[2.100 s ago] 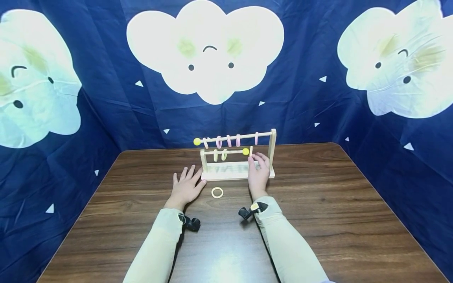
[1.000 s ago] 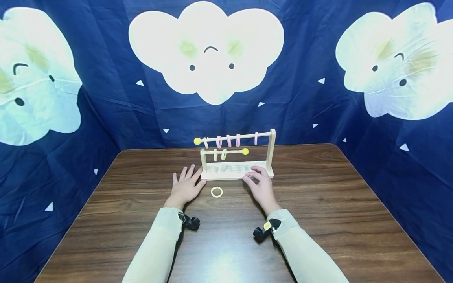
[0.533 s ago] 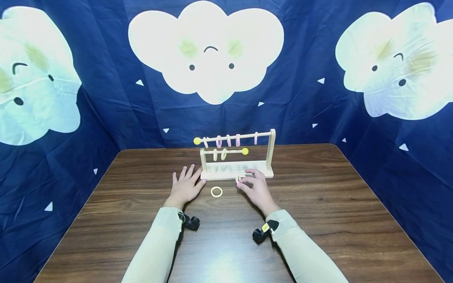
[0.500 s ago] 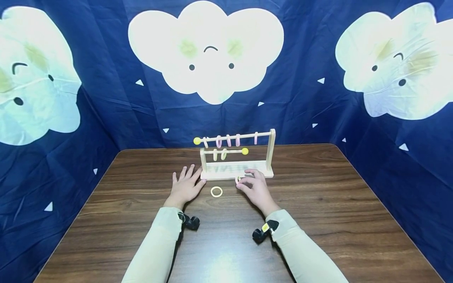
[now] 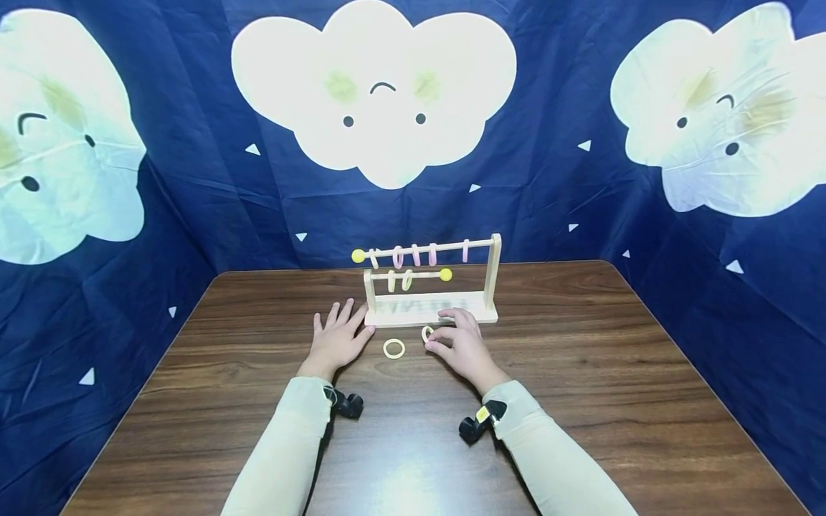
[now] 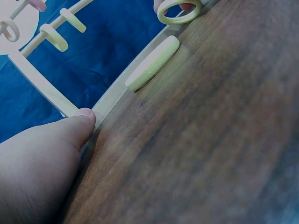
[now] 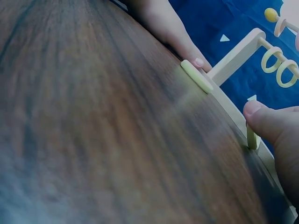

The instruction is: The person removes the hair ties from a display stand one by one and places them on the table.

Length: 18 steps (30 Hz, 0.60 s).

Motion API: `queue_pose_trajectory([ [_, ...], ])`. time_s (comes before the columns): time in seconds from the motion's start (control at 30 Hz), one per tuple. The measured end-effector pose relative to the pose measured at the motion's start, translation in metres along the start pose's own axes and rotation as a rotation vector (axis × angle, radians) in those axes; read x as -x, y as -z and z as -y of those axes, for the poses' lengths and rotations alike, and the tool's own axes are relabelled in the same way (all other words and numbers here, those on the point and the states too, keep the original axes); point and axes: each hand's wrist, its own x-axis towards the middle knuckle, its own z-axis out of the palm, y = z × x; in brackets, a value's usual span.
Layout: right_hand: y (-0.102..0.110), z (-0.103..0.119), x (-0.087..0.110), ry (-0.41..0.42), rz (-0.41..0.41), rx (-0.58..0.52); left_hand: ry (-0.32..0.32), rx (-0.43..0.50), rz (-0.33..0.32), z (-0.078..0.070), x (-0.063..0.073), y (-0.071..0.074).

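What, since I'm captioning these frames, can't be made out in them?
Held ring, head view: partly hidden by the right hand.
Left hand, left wrist view: cut off by the left edge.
Top rod, right wrist view: cut off by the right edge.
Table, left wrist view: foreground grain blurred.

Booth, prob.: blue cloud-print cloth [image 5: 548,186] 3 sides of tbl [image 5: 645,387].

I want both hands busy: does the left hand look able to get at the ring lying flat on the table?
Probably yes: the flat ring lies close to the left hand, and nothing stands between them.
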Motion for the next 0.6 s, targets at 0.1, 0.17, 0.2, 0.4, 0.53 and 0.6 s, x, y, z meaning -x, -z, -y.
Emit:
queue_pose_trajectory([
  [0.1, 0.0001, 0.0014, -0.0003, 0.015, 0.015, 0.009, -0.006, 0.002, -0.002, -0.0006, 0.0007, 0.0002],
  [0.17, -0.0005, 0.0023, -0.0007, 0.018, 0.028, 0.017, -0.005, 0.0, -0.002, -0.0008, 0.0013, 0.0009],
  [0.2, -0.0009, 0.0028, -0.001, 0.019, 0.034, 0.02, -0.006, -0.002, -0.002, -0.001, 0.0016, 0.0012],
  [0.4, -0.0044, 0.007, -0.0039, 0.021, 0.071, 0.052, -0.005, 0.001, -0.002, -0.0008, 0.0018, 0.0016],
  [0.53, -0.0048, 0.0094, -0.0036, 0.033, 0.069, 0.073, -0.004, 0.003, 0.002, -0.001, 0.0013, 0.0012],
  [0.6, -0.0052, 0.0092, -0.0033, 0.037, 0.067, 0.078, -0.006, 0.008, 0.001, -0.0016, 0.0012, 0.0015],
])
